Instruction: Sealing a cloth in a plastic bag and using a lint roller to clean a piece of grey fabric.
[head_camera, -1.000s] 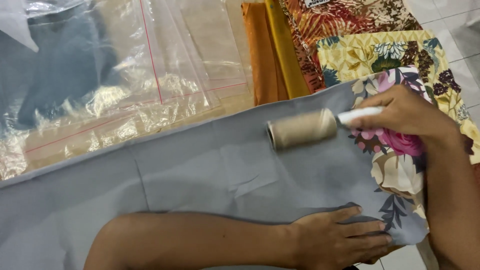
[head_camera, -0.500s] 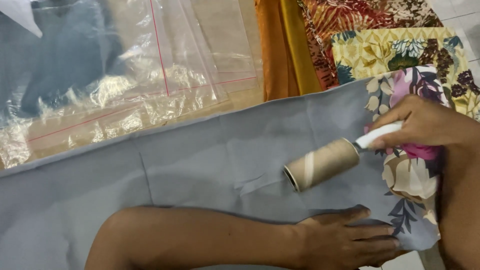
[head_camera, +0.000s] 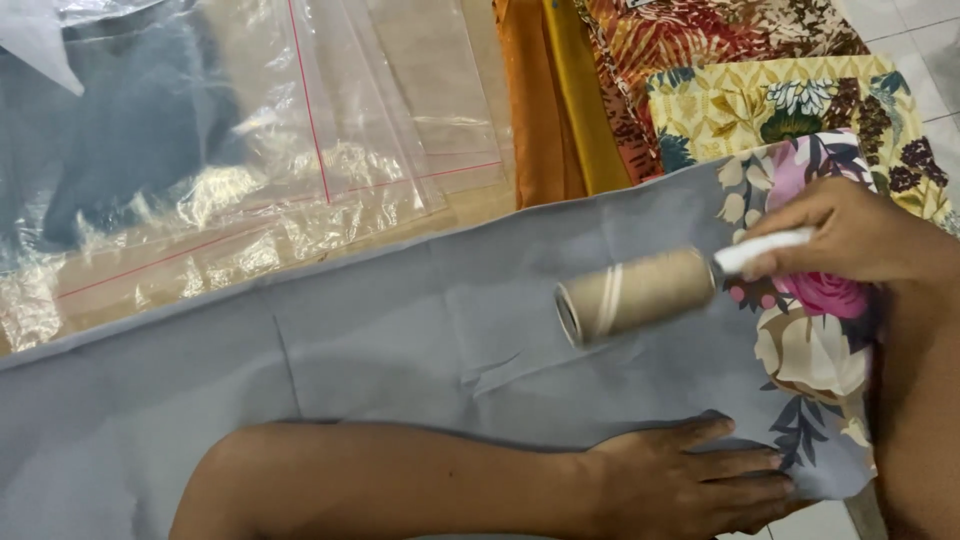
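A grey cloth (head_camera: 400, 330) lies spread flat, with a floral print along its right end. My right hand (head_camera: 850, 235) grips the white handle of a beige lint roller (head_camera: 635, 293), whose roll rests on the cloth near the middle right. My left hand (head_camera: 690, 480) lies flat, fingers together, pressing the cloth's near edge down, my forearm stretched across the bottom of the view.
Clear plastic bags (head_camera: 250, 150) with red lines lie at the upper left over dark fabric. Orange and yellow folded cloths (head_camera: 550, 100) and patterned floral fabrics (head_camera: 760, 70) are stacked at the upper right. White floor tiles (head_camera: 920, 30) show at the right.
The roller moved down and left across the cloth, then back up and to the right. My left hand stayed pressed on the cloth's near edge.
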